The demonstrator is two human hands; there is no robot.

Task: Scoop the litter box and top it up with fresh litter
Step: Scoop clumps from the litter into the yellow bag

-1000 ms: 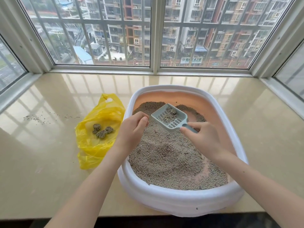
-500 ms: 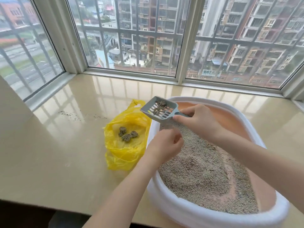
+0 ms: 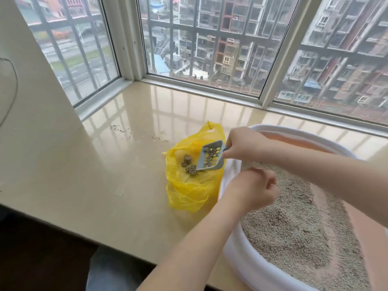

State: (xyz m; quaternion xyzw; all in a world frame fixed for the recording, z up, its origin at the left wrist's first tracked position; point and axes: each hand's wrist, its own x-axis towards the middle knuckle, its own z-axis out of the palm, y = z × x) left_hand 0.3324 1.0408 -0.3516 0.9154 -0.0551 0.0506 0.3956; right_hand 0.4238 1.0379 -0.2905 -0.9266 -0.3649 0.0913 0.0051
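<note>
Your right hand (image 3: 241, 143) grips the slotted litter scoop (image 3: 211, 156), tipped mouth-down over the yellow plastic bag (image 3: 193, 190) so the clumps slide in.

Your left hand (image 3: 251, 191), curled and holding nothing, hovers over the litter box (image 3: 233, 246) rim; the bag sits at the box's nine o'clock, touching it, with earlier clumps (image 3: 188, 165) inside.

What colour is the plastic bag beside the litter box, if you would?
Yellow; the bag shows best in the head view.
</note>
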